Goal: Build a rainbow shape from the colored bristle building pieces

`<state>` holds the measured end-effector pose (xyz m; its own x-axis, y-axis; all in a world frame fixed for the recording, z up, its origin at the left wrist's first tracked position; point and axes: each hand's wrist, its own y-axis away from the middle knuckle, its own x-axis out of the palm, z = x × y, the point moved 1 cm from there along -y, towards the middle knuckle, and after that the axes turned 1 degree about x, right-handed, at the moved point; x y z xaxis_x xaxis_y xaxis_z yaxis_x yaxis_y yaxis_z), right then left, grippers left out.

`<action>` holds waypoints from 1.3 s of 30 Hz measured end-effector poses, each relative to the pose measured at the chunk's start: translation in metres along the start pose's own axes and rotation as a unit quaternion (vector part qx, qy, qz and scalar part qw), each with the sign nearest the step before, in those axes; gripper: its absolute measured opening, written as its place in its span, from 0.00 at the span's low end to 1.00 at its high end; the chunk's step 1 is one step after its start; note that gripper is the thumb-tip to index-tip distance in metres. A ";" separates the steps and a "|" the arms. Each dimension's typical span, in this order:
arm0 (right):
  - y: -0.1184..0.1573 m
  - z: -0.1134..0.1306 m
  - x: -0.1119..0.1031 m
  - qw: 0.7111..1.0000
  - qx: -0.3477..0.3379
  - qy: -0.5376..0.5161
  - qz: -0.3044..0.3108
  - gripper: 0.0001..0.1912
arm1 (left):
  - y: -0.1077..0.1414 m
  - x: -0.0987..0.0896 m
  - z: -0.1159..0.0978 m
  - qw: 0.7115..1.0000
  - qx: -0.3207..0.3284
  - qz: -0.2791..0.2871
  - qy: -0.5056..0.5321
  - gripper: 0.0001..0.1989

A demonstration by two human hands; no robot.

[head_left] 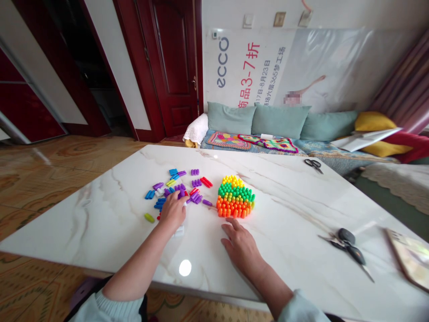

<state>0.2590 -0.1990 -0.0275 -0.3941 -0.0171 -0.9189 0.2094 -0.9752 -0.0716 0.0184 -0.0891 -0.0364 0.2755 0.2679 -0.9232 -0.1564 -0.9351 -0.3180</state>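
Observation:
My left hand (173,209) is over a loose pile of small plastic pieces, its thumb and index finger apart beside some purple pieces (180,188); its fingertips are partly hidden. Blue pieces (160,203) lie to its left, and a white piece (179,231) is just below it. My right hand (241,243) is low over the table with its fingers spread and nothing in them. Just beyond its fingertips is a tight block of upright bullet-shaped pieces: orange pieces (234,209) nearest, then green pieces (236,192), and yellow pieces (233,180) farthest.
A white marbled table (288,259) bears everything. Red pieces (206,182) and a lime piece (149,218) lie around the pile. Rightward are black-handled scissors (313,165), a dark key-like object with blades (350,246) and a phone (410,257). Behind stands a sofa with green cushions (279,120).

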 end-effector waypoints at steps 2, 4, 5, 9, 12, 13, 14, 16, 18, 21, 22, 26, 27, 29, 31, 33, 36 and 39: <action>0.000 0.000 0.000 1.000 -0.001 0.004 0.000 0.16 | 0.000 -0.002 -0.001 1.000 -0.008 -0.007 0.006 0.19; 0.000 0.001 0.000 1.000 -0.002 0.005 -0.001 0.16 | 0.000 -0.005 -0.002 1.000 -0.011 -0.016 0.008 0.18; 0.000 0.001 -0.001 1.000 -0.003 0.004 -0.003 0.16 | 0.000 -0.006 -0.003 1.000 -0.010 -0.020 0.009 0.17; 0.000 0.000 -0.001 1.000 -0.005 0.001 -0.002 0.16 | -0.001 -0.011 -0.006 0.997 0.004 -0.054 0.059 0.16; -0.001 -0.001 0.000 1.000 -0.007 -0.001 -0.003 0.16 | -0.001 -0.014 -0.012 0.983 0.008 -0.101 0.156 0.17; -0.001 -0.001 0.000 1.000 -0.008 -0.003 -0.005 0.16 | 0.000 -0.015 -0.016 0.974 0.002 -0.108 0.201 0.18; -0.001 -0.001 0.000 1.000 -0.009 -0.008 -0.009 0.16 | 0.002 -0.014 -0.021 0.961 -0.009 -0.101 0.257 0.20; 0.000 0.000 0.001 0.999 -0.015 -0.030 -0.022 0.16 | 0.006 -0.011 -0.033 0.920 -0.045 -0.033 0.388 0.22; 0.000 0.001 0.002 0.996 -0.028 -0.073 -0.040 0.16 | 0.013 -0.007 -0.047 0.858 -0.078 0.063 0.503 0.22; 0.001 0.004 0.004 0.984 -0.044 -0.158 -0.069 0.17 | 0.024 -0.004 -0.065 0.795 -0.072 0.152 0.583 0.21; 0.001 0.004 0.005 0.979 -0.042 -0.184 -0.079 0.18 | 0.027 -0.004 -0.069 0.786 -0.059 0.170 0.592 0.21; 0.000 0.007 0.003 0.955 -0.012 -0.278 -0.106 0.14 | 0.033 -0.006 -0.077 0.773 -0.027 0.214 0.596 0.25; 0.000 0.007 0.002 0.948 -0.004 -0.301 -0.106 0.12 | 0.034 -0.007 -0.077 0.770 -0.026 0.218 0.599 0.26; -0.002 0.007 0.001 0.933 0.012 -0.344 -0.104 0.11 | 0.034 -0.006 -0.078 0.755 -0.027 0.229 0.614 0.26; -0.003 0.006 0.001 0.917 0.028 -0.384 -0.104 0.12 | 0.034 -0.004 -0.079 0.736 -0.030 0.236 0.634 0.24; -0.005 0.003 0.003 0.904 0.044 -0.414 -0.100 0.13 | 0.035 -0.001 -0.079 0.728 -0.030 0.233 0.644 0.21; -0.006 -0.001 0.008 0.890 0.069 -0.442 -0.090 0.14 | 0.037 0.004 -0.080 0.738 -0.018 0.223 0.637 0.17; -0.007 -0.003 0.010 0.880 0.083 -0.459 -0.088 0.15 | 0.038 0.005 -0.081 0.744 -0.009 0.219 0.631 0.16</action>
<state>0.2561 -0.1921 -0.0371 -0.9804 0.0405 -0.1927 -0.0306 -0.9981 -0.0541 0.0902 -0.1424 -0.0356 0.8755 -0.4831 0.0049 -0.4827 -0.8752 -0.0329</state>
